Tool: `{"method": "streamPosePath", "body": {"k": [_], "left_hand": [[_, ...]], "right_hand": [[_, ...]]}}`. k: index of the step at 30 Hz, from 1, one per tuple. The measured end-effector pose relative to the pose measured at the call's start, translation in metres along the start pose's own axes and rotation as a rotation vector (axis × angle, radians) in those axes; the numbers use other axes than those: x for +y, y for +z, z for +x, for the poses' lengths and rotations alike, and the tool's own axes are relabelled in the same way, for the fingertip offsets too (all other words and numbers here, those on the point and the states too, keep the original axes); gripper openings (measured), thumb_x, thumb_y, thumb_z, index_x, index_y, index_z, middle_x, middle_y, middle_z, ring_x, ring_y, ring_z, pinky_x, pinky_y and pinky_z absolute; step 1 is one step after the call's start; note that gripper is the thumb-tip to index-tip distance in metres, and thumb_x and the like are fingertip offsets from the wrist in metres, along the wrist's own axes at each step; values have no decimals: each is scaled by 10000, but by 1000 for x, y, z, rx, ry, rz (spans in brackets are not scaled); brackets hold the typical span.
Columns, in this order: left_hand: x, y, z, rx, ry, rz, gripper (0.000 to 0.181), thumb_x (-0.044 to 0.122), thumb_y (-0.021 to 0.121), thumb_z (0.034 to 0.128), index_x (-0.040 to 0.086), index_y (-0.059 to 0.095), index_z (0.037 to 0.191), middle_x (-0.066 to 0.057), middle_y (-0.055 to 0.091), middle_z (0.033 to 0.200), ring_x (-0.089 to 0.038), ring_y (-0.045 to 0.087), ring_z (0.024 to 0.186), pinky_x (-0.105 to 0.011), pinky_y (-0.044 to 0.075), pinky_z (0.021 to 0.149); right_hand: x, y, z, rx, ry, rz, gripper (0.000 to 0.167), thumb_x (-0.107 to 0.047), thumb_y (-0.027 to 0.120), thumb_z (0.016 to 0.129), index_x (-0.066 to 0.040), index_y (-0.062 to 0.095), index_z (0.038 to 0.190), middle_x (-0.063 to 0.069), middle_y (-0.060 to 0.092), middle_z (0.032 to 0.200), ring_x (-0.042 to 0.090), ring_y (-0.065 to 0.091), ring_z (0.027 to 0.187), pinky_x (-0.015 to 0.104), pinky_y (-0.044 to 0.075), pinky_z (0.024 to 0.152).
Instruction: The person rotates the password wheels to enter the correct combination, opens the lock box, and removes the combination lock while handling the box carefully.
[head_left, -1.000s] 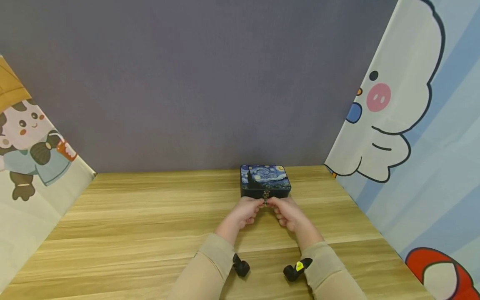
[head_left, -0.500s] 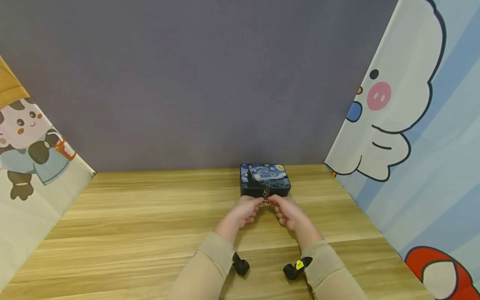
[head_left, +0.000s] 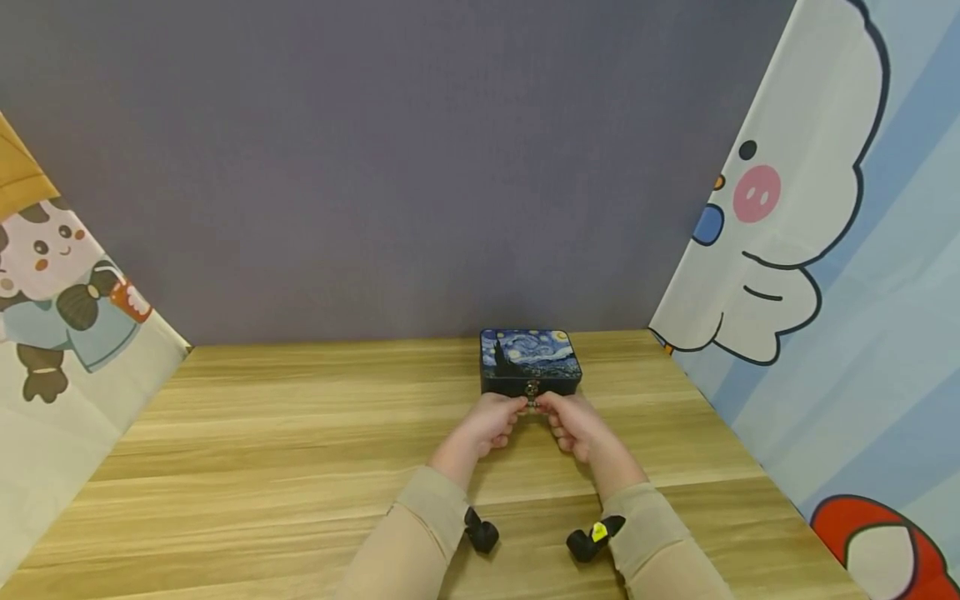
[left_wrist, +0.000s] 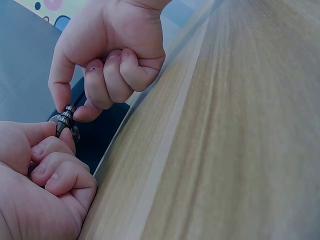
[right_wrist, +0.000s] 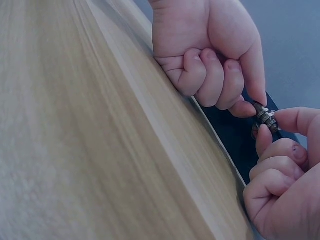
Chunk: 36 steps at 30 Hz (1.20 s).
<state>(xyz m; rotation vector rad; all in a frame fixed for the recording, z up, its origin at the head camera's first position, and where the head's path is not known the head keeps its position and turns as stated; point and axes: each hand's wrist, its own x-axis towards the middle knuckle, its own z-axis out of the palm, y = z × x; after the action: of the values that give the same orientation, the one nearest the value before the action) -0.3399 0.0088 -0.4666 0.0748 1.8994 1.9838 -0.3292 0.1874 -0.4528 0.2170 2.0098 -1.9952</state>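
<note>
A small dark box (head_left: 531,357) with a swirling blue night-sky lid stands closed at the back of the table, a metal latch (head_left: 532,387) on its front. At the latch is a small metal lock (left_wrist: 64,117) with ringed dials. My left hand (head_left: 493,421) pinches one end of it between thumb and index finger, the other fingers curled. From the opposite side, my right hand (head_left: 573,423) pinches the other end in the same way. The right wrist view shows the dials of the lock (right_wrist: 266,117) between both sets of fingertips; the fingers partly cover its ends.
The wood-grain table (head_left: 300,450) reaches back to a grey panel (head_left: 375,183) right behind the box. Printed cartoon sheets stand at the left (head_left: 75,333) and right (head_left: 810,208). Black devices (head_left: 482,533) are strapped at both sleeve cuffs.
</note>
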Motion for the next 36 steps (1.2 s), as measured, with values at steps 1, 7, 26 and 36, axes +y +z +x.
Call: {"method": "streamPosePath", "body": {"k": [1, 7, 26, 36], "left_hand": [[0, 0, 0, 0, 0, 0, 377, 283, 590, 1040, -78, 670, 1113, 62, 339, 584, -75, 253, 450, -220, 264, 421], [1, 0, -1, -5, -6, -1, 379, 286, 588, 1041, -76, 667, 1120, 59, 343, 589, -78, 251, 449, -224, 264, 421], [1, 2, -3, -11, 4, -4, 356, 271, 586, 1043, -71, 660, 1102, 65, 327, 579, -72, 244, 446, -221, 259, 418], [3, 2, -4, -5, 1, -10, 364, 271, 581, 1046, -79, 660, 1106, 62, 313, 569, -76, 230, 442, -224, 246, 412]], "right_hand": [[0, 0, 0, 0, 0, 1, 236, -226, 653, 904, 8, 632, 913, -75, 337, 549, 61, 223, 438, 223, 194, 376], [0, 0, -1, 4, 4, 9, 223, -225, 656, 902, -6, 631, 876, -74, 342, 547, 63, 227, 435, 224, 196, 373], [1, 1, -1, 13, 3, 3, 229, -245, 650, 912, -22, 634, 861, -83, 346, 542, 55, 224, 427, 215, 190, 359], [0, 1, -1, 12, 9, 4, 233, -251, 657, 911, -21, 643, 877, -81, 341, 539, 56, 221, 429, 217, 189, 360]]}}
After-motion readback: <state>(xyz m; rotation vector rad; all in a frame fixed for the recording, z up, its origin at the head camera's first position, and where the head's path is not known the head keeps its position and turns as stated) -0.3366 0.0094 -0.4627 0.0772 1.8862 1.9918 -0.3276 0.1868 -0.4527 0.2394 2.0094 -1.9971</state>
